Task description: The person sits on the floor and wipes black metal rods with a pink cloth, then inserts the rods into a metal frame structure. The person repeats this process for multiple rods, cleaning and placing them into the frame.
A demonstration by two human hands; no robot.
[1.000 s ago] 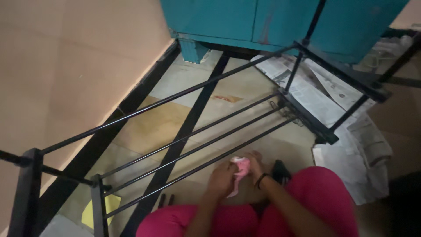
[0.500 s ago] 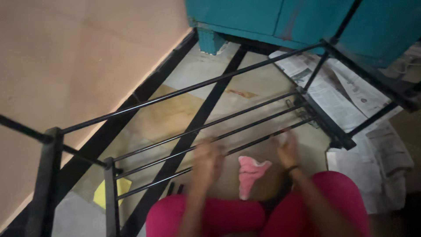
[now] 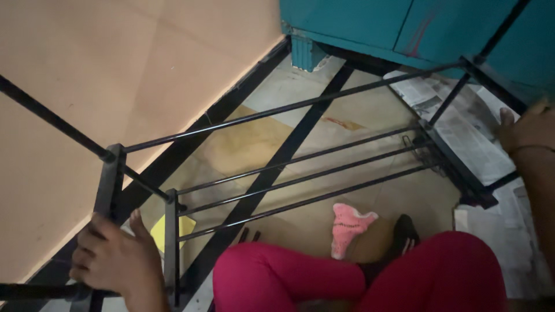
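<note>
A black metal rack frame [image 3: 300, 173] of thin bars lies across the floor in front of me. My left hand [image 3: 115, 260] grips its left end frame near the bottom left corner. My right hand [image 3: 529, 130] rests on the frame's right end at the right edge of view; its fingers curl at the bar. A pink cloth [image 3: 347, 226] lies on the floor just past my knees, with neither hand on it. My legs in pink trousers [image 3: 358, 277] fill the bottom of the view.
Sheets of newspaper [image 3: 462, 133] cover the floor under the rack's right end. A teal cabinet [image 3: 404, 29] stands at the back. A beige wall [image 3: 115, 86] with a black skirting runs along the left. A yellow scrap [image 3: 165, 230] lies on the floor.
Both hands let go of the pink cloth, which now lies on the floor. My left hand went to the rack's left end, my right hand to its right end.
</note>
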